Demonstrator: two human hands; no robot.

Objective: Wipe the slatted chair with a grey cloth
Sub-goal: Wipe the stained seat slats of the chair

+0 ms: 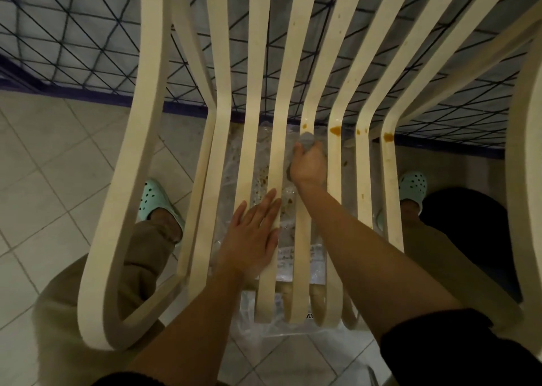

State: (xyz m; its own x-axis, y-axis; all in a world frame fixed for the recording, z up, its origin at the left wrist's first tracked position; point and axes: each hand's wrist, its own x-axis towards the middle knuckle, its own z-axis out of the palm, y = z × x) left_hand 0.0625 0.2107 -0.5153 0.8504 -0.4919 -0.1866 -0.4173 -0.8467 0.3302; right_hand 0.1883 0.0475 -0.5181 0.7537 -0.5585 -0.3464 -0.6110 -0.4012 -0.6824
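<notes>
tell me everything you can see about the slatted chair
The slatted chair is cream, plastic-looking: long slats bending where seat meets back, a looped armrest each side. Orange-brown stains sit at the bend on its right slats, specks higher up. It stands on tiled floor over a clear plastic sheet. The left hand lies flat on the seat; the right hand presses the grey cloth to a slat.

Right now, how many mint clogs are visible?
2: the left clog shows through the left armrest loop of the chair, the right clog between outer slat and right armrest. None seems hidden.
</notes>
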